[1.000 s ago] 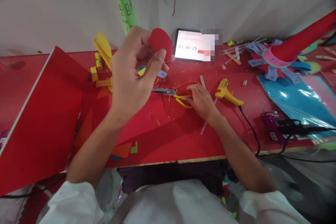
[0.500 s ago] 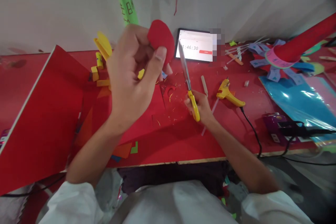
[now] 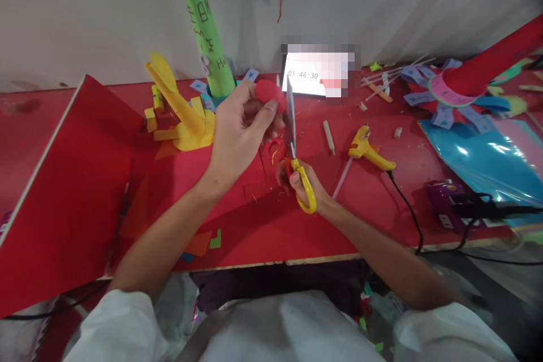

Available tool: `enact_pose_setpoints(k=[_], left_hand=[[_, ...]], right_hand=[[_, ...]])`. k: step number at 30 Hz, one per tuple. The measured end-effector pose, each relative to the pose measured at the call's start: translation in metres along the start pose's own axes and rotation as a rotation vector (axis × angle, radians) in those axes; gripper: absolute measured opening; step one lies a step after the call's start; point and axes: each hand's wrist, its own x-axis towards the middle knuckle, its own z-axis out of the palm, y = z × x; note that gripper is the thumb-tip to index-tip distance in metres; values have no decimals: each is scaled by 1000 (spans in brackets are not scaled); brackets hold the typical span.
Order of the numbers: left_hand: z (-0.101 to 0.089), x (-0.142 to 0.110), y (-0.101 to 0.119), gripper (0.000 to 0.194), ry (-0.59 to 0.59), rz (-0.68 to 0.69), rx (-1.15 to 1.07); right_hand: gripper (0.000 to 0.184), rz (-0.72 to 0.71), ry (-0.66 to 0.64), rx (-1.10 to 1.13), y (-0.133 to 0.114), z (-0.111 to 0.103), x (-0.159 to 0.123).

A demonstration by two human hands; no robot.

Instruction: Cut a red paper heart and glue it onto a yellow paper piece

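Observation:
Between the thumb and fingers of my left hand [image 3: 244,130] is a rounded piece of red paper [image 3: 268,93], held up above the table. My right hand [image 3: 303,184] grips a pair of scissors [image 3: 304,192] with yellow and red handles. The blades point upward, slightly parted, close beside the right edge of the red piece; whether they touch it I cannot tell. Curved red offcuts [image 3: 275,147] and thin yellow scraps lie on the table below my hands. Part of the red piece is hidden by my left thumb.
A yellow paper model [image 3: 190,127] and a green tube [image 3: 207,39] stand behind my left arm. To the right lie a yellow glue gun [image 3: 371,153] with its cord, a blue plastic-wrapped pack [image 3: 479,158] and a red tube [image 3: 500,62]. A lit tablet [image 3: 303,76] leans against the wall.
My left hand has lowered and moved right with the red paper piece. My right hand has shifted left, bringing the scissors up beside it, their blades now slightly apart.

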Motion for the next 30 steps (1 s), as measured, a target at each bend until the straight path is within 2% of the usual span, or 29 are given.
enact_pose_setpoints(k=[6,15,30], left_hand=[[1,0,0,27,19,-42,5],[4,-2,-5,30,-23,-37,-11],[1,0,-9,31,-20,-40,-7]], right_hand=[[81,23,50,-45,-6,-3,3],[81,21,64,-55,-6,-6,4],[78,55,95,-131,-13,-11,3]])
